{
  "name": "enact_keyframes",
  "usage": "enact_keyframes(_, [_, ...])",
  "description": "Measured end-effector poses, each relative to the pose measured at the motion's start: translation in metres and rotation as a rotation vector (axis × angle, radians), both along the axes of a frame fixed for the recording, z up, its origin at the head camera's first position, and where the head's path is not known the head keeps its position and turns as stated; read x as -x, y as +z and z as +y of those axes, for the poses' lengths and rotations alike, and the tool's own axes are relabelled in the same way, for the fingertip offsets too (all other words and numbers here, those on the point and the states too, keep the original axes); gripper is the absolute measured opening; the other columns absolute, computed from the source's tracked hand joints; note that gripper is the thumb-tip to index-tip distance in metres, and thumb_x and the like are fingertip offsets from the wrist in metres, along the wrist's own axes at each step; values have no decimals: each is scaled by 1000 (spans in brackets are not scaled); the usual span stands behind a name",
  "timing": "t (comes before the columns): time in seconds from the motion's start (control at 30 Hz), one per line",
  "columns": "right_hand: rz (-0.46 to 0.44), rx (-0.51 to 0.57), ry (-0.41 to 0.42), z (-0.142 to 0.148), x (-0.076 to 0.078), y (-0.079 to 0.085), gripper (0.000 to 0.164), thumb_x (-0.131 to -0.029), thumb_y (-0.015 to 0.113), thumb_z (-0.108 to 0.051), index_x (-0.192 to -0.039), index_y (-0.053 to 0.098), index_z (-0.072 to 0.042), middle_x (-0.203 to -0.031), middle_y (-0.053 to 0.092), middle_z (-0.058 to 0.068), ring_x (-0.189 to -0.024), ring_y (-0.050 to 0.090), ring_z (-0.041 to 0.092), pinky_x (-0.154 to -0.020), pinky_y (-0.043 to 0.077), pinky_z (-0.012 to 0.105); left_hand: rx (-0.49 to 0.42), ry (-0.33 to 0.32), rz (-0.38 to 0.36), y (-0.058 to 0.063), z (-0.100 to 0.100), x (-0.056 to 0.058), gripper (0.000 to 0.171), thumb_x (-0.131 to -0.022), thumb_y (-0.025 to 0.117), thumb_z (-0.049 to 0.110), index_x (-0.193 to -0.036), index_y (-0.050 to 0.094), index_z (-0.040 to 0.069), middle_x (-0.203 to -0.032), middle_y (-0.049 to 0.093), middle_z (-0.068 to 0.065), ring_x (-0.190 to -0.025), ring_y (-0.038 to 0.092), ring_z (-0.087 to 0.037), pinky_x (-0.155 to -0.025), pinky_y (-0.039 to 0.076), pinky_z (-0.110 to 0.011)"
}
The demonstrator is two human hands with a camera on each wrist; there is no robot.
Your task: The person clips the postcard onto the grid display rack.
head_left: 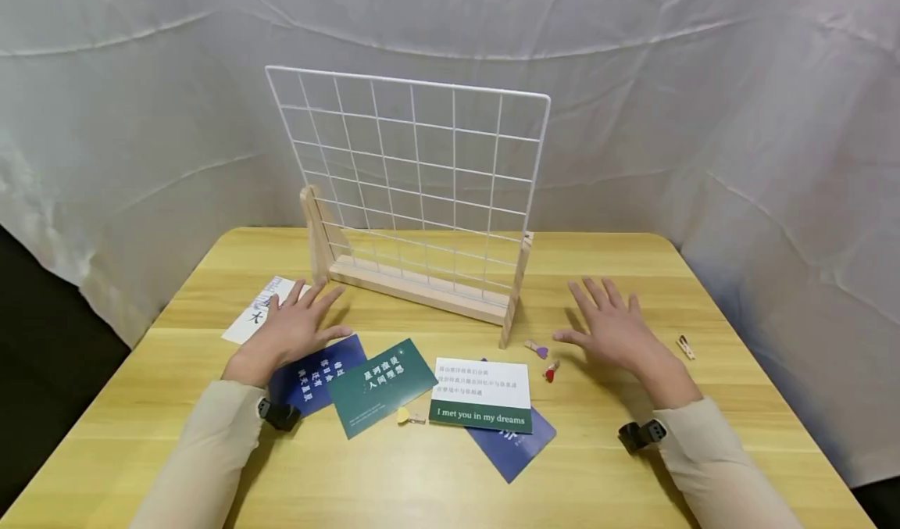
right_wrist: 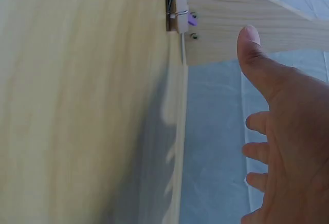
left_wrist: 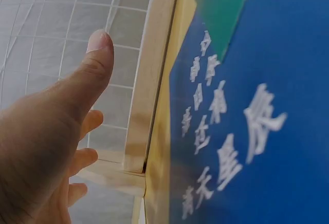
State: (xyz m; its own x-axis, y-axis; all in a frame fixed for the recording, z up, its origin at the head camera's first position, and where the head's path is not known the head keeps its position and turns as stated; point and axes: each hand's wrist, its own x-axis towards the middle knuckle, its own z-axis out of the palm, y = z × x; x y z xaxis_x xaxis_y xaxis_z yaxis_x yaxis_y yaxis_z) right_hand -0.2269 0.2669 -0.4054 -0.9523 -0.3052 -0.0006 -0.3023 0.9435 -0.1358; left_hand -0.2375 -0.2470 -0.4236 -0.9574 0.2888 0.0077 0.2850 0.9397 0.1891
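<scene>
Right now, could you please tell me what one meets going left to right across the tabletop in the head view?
White card, green card, "I met you in my dreams" card, purple-heart clothespin, red-heart clothespin, right hand, wooden clothespin.

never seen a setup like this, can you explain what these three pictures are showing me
There is no robot here, just a person's left hand and right hand. The wide picture comes from a head camera looking forward and down. The close-ups come from the left wrist camera and right wrist camera.

On the wooden table stands a white wire grid in a wooden stand. Around it lie a white card, a blue card, a green card, and a white-and-green card overlapping a second blue card. The small clips have a yellow heart, purple heart or red heart; another clip lies far right. Neither hand holds anything.
</scene>
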Motion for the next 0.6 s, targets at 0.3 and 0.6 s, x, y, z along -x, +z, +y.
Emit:
enact_keyframes(0.3, [123, 5, 77, -18, -1, 4, 100, -89, 50, -70, -155, 18, -3, -156, 24, 22, -142, 16, 46, -110, 15, 66, -35, 43, 7, 3, -8, 2, 80, -95, 51, 59, -156, 25, 14, -158, 16, -24, -142, 4, -51, -106, 6, -74])
enact_keyframes(0.6, [148, 57, 123, -42, 2, 12, 99, -90, 47, -70, -156, 16, -3, -156, 26, 22, -141, 21, 45, -113, 18, 58, -14, 77, 32, 6, -20, 15, 79, -97, 43, 61, -154, 27, 8, -155, 21, -29, -139, 12, -54, -105, 15, -74])
